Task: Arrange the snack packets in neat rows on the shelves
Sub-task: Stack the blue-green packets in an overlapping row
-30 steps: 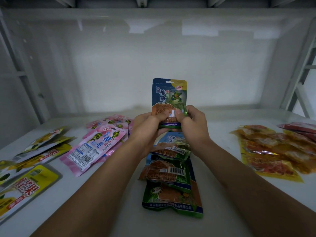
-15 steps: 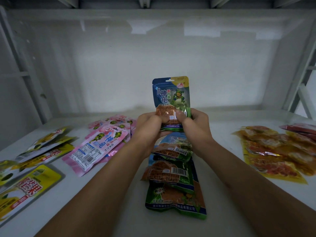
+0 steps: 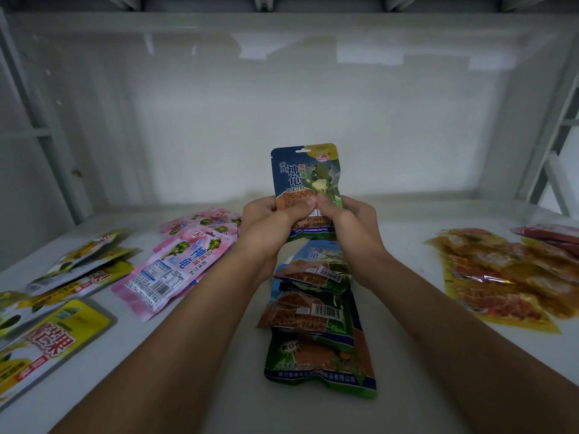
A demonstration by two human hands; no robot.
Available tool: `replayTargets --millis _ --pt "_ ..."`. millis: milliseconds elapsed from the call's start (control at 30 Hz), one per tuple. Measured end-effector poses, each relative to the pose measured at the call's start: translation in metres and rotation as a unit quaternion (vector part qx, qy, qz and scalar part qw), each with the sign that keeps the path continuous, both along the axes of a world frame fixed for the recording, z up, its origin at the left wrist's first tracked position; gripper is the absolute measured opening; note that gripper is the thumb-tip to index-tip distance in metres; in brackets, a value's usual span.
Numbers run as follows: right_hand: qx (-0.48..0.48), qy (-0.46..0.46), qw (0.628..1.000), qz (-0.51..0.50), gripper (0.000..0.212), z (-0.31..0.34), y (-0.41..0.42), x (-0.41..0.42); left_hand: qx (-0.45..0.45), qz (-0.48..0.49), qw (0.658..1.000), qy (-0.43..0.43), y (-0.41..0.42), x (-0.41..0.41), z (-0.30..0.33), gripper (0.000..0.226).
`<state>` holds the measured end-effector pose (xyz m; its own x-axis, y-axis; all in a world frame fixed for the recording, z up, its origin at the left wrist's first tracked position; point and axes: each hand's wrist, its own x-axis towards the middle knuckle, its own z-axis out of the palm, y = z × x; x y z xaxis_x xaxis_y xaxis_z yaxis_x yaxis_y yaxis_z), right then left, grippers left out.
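I hold a blue-and-green snack packet (image 3: 305, 177) upright above the middle of the white shelf (image 3: 219, 386). My left hand (image 3: 269, 227) grips its lower left part and my right hand (image 3: 351, 227) grips its lower right part, thumbs pressed on the front. Below my hands a row of several overlapping green-and-blue packets (image 3: 316, 311) runs toward me along the shelf's middle. The bottom of the held packet is partly hidden by my fingers.
Pink packets (image 3: 175, 267) lie in a loose pile left of centre. Yellow packets (image 3: 47, 333) lie at the far left. Orange-yellow packets (image 3: 501, 277) and red ones (image 3: 551, 234) lie at the right. The back wall (image 3: 282, 104) and metal uprights (image 3: 560, 145) enclose the shelf.
The held packet has tilted slightly and my hands have shifted a little on it; both still grip it above the row.
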<state>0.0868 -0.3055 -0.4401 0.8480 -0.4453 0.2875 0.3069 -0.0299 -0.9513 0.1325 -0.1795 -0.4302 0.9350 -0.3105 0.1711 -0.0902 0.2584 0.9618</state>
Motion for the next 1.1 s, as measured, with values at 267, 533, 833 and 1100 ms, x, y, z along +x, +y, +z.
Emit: replayTargets --millis 267,533,833,1100 --pt "-0.05 0.002 0.998 -0.041 0.023 -0.003 0.001 0.003 0.025 0.017 1.0 0.007 0.002 0.0 0.0 0.014" --pt "-0.022 0.022 0.999 -0.009 0.022 0.0 0.0 0.0 0.036 0.04 0.998 -0.016 0.004 0.002 0.0 0.012" --pt "0.03 -0.003 0.999 -0.014 0.026 0.007 0.0 -0.004 0.024 0.012 1.0 0.0 0.003 0.0 0.005 0.021" --pt "0.028 -0.02 0.999 -0.008 0.039 0.009 0.001 -0.007 -0.009 0.022 0.999 -0.025 0.004 -0.001 0.005 0.015"
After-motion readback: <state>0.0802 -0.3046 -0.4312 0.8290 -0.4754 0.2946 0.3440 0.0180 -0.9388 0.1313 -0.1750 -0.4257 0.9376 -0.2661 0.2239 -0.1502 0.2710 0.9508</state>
